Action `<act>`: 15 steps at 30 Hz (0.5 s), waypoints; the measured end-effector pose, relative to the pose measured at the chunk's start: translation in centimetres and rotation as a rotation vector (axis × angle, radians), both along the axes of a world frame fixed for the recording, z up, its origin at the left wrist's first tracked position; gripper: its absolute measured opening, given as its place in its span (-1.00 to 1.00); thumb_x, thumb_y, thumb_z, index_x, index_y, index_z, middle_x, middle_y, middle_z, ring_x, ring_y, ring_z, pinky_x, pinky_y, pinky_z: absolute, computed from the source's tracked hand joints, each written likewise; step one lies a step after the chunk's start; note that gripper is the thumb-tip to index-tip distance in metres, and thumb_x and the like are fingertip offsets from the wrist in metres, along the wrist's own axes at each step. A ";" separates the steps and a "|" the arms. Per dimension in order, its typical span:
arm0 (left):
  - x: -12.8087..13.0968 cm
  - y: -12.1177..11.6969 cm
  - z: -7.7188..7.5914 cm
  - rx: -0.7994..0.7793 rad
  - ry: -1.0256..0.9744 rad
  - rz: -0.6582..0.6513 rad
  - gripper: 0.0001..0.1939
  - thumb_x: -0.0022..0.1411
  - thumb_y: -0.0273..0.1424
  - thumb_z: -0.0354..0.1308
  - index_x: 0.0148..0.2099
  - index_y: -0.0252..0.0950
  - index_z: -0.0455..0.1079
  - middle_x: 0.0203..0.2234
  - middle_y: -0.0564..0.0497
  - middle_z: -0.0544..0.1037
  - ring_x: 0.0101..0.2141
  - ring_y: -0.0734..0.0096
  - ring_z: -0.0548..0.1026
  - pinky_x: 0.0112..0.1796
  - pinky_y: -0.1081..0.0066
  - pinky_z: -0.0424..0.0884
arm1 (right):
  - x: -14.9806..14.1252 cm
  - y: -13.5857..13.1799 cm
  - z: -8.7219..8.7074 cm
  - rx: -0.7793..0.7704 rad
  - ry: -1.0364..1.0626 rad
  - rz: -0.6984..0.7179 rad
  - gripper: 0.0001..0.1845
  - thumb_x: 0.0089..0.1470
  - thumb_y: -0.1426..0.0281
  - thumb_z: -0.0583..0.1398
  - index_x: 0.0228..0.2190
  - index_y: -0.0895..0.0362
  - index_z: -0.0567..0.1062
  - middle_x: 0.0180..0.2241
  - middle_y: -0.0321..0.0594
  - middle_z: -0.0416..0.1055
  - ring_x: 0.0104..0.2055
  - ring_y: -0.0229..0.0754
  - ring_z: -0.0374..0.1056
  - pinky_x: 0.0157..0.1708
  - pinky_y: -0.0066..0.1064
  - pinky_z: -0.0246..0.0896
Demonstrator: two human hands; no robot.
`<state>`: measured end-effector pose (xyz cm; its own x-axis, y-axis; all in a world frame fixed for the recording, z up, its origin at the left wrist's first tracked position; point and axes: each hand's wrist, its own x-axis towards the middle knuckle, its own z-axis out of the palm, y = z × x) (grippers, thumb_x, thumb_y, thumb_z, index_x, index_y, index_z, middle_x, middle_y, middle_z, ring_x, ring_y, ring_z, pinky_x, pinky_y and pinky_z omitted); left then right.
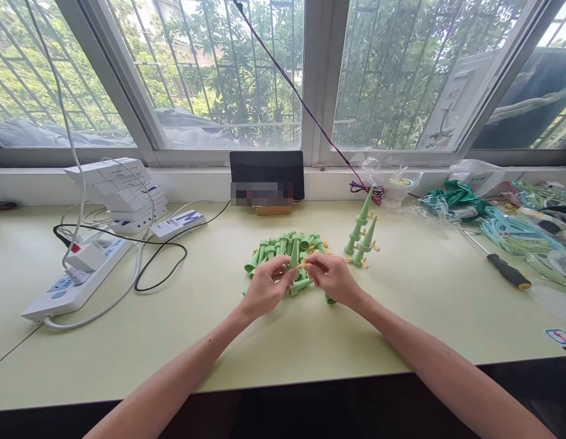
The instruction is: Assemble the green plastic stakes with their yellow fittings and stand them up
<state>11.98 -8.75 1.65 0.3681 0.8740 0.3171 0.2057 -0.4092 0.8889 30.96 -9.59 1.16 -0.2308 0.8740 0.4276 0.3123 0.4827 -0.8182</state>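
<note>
Between the thumb and fingers of my left hand (270, 281) a green plant watering spike (294, 252) stands point up. My right hand (334, 279) pinches a small yellow valve (301, 264) at the spike's side; how far it sits in the spike I cannot tell. Just behind both hands lies a heap of green watering spikes (274, 245) with yellow valves among them. Part of another green piece (330, 299) shows below my right hand. Beyond it, two stacks of spikes with yellow valves, a rear stack (358, 227) and a front stack (365, 242), stand upright.
A white power strip (81, 286) with plugs and loose cables takes up the left side, near stacked white boxes (127, 192). A dark screen (267, 167) stands by the window. To the right lie a screwdriver (509, 271) and bagged green items (515, 228).
</note>
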 end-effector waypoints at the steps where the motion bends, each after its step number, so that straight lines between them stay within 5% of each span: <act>1: 0.0 0.0 0.0 0.005 0.002 0.005 -0.75 0.26 -0.19 0.15 -0.30 -0.28 0.33 -0.50 0.10 0.28 -0.51 0.49 0.33 -0.46 0.45 0.42 | 0.0 0.0 0.0 -0.006 0.001 0.000 -0.79 0.22 0.27 0.12 -0.37 0.13 0.44 -0.59 -0.35 0.29 -0.62 -0.30 0.21 -0.55 -0.45 0.17; 15: 0.3 -0.1 0.1 -0.053 -0.092 0.101 -0.68 0.24 -0.17 0.17 -0.07 -0.27 0.35 -0.28 -0.07 0.51 -0.34 0.32 0.53 -0.45 0.42 0.51 | -0.3 -0.1 0.0 0.019 -0.057 0.011 -0.70 0.27 0.21 0.07 -0.41 0.13 0.40 -0.53 -0.28 0.36 -0.57 -0.29 0.21 -0.54 -0.45 0.16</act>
<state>12.27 -8.87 1.76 0.2490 0.9215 0.2980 0.1596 -0.3426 0.9258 30.70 -9.64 1.14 -0.2652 0.8631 0.4299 0.3523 0.5017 -0.7900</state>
